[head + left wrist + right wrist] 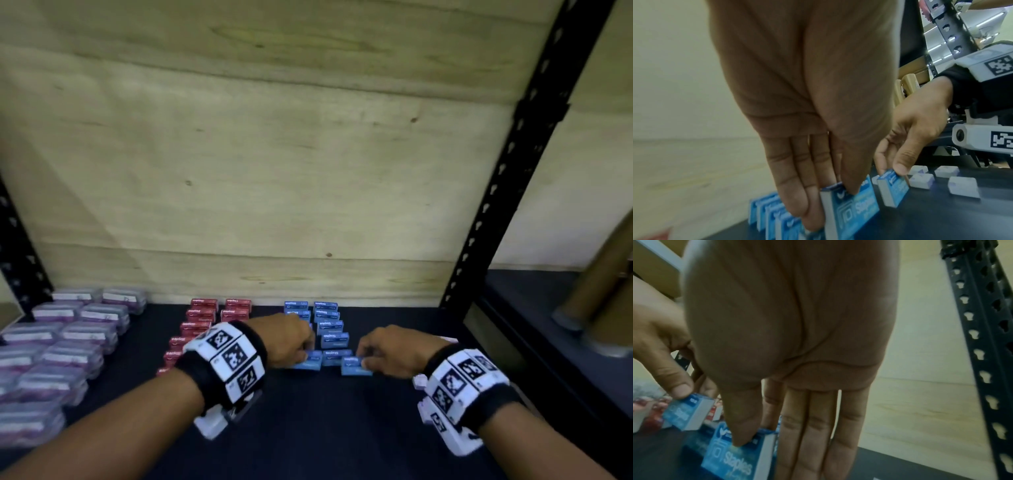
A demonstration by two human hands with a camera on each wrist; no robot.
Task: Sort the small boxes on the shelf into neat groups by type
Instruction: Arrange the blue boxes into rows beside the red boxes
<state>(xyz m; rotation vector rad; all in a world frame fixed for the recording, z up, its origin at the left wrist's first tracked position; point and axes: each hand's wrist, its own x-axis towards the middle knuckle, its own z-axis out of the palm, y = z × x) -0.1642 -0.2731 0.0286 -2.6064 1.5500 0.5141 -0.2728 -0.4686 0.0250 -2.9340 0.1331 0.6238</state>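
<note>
Blue staple boxes [328, 320] stood in two short columns at centre-back of the black shelf [325, 428], w/ three more at the front end, nearest the person. L hand [291, 337] pinched the front-left blue box [310, 361]: thumb on its printed face, straight fingers behind it, per L wrist view [854, 209]. R hand [390, 349] pinched the front-right blue box [354, 367] the same way, thumb on the face, fingers down the back; confirmed in R wrist view [740, 456]. Both boxes upright on edge, approx. level w/ each other; a third blue box [337, 356] sat between them. Red staple boxes [202, 320] ran in columns just left of the blue group, partly hidden by the L wrist. Clear plastic cases [65, 346] w/ purple contents filled the shelf's left side in rows. Small white boxes [964, 186] lay right of the hands, seen in L wrist view. Plywood back panel [274, 154] behind; black perforated upright [513, 154] at right.
</note>
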